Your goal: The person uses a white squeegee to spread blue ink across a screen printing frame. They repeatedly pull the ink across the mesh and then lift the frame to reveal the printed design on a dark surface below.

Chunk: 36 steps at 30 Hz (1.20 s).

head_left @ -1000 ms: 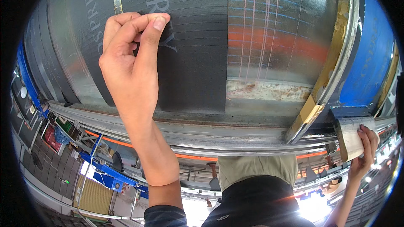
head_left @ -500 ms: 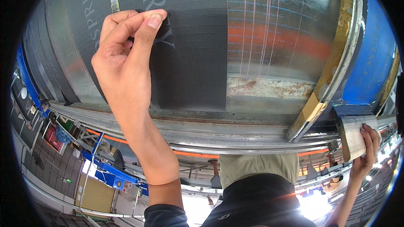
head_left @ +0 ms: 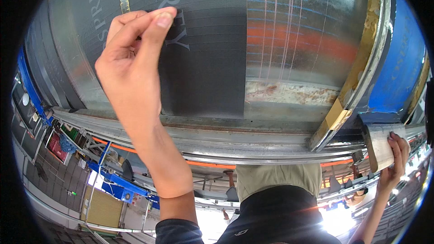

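Note:
My left hand hovers over a dark fabric panel with pale grey lettering. Its thumb and forefinger are pinched together; anything between them is too small or hidden to make out. At the far right, my right hand is wrapped around the pale handle of a squeegee. The squeegee leans at the near end of a blue screen-printing frame, where dark ink shows. Part of the right-hand fingers is behind the handle.
A shiny metal table surface with pink and blue lines lies right of the panel. The screen's metal frame edge borders it. A metal rail runs along the table's near side. Another lettered dark panel lies left.
My left hand has shifted slightly to the left and up, still pinched. My right hand keeps its hold on the squeegee, nearly unmoved. The panel sits slightly further right in view.

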Each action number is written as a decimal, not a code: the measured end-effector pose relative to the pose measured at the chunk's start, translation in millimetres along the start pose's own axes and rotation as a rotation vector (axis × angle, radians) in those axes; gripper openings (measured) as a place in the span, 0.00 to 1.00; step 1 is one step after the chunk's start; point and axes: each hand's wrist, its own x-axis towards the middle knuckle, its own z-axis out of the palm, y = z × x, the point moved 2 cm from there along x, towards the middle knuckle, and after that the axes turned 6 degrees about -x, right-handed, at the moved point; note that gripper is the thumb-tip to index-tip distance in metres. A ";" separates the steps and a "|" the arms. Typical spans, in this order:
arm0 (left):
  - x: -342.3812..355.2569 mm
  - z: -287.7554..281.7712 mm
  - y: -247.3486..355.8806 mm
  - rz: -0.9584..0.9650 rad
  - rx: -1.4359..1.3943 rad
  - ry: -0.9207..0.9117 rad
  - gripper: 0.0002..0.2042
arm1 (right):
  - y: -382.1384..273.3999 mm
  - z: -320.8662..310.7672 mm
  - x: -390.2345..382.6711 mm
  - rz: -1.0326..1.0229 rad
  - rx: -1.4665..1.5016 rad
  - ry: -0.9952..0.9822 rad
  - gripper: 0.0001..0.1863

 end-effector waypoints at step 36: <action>-17.6 -86.0 12.6 -0.056 -0.205 0.329 0.17 | -8.6 -1.1 5.9 0.035 0.028 0.042 0.22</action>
